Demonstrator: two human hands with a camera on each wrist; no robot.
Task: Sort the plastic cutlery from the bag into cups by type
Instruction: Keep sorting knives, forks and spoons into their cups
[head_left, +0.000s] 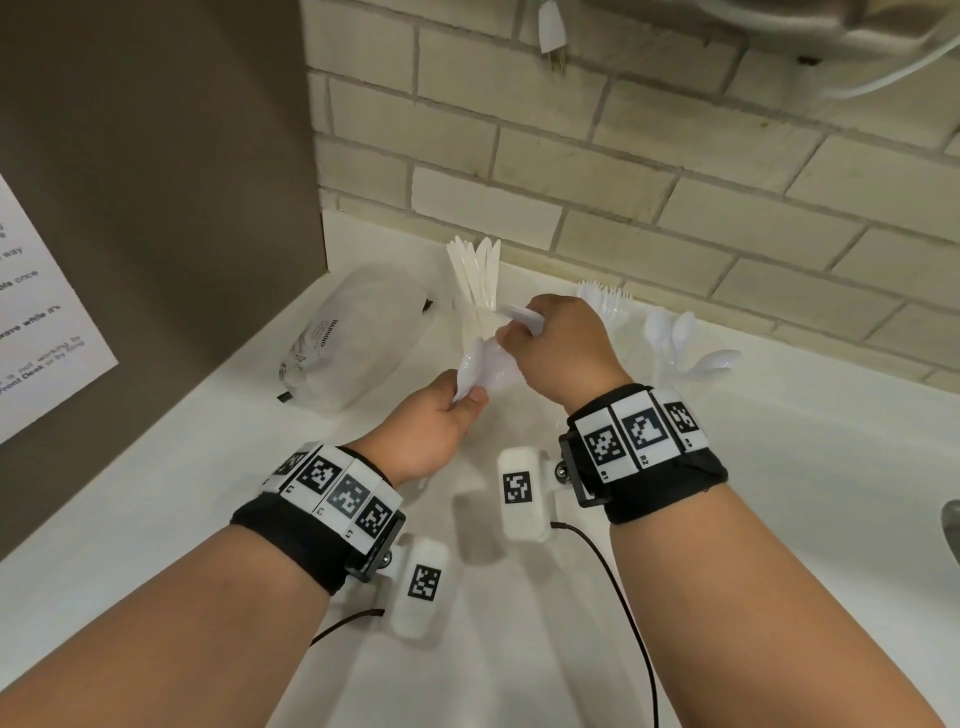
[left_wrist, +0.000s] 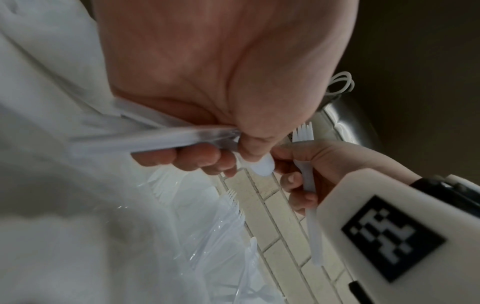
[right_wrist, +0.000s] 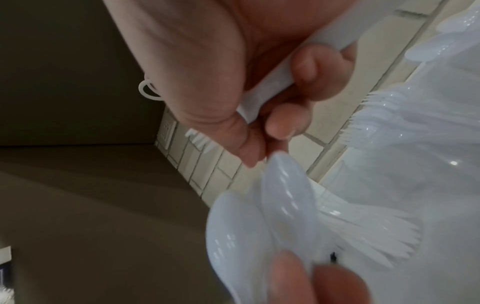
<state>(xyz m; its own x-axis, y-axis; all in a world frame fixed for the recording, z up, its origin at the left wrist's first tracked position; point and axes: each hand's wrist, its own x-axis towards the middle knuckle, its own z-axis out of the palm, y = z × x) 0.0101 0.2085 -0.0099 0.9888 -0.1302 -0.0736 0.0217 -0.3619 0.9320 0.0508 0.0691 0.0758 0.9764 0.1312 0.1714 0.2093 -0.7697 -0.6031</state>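
Both forearms reach in from 6 o'clock over the white counter (head_left: 779, 467), hands meeting near centre.

Left hand (head_left: 431, 426): palm turned inward, fingers curled round a bunch of spoons (head_left: 480, 364), bowls fanned upward.

Right hand (head_left: 561, 343): knuckles up, wrist bent toward 10 o'clock. Its fingers (left_wrist: 298, 181) clasp a fork (left_wrist: 309, 185) against the palm (tines clear in the left wrist view), while thumb and fingertip touch a spoon bowl in the bunch.

Clear bag (head_left: 358, 338) lies at 10 o'clock. Knives (head_left: 475, 270) stand at 12 o'clock, forks (head_left: 605, 304) at 1, spoons in cup (head_left: 675, 338) at 2; the cups themselves barely show.
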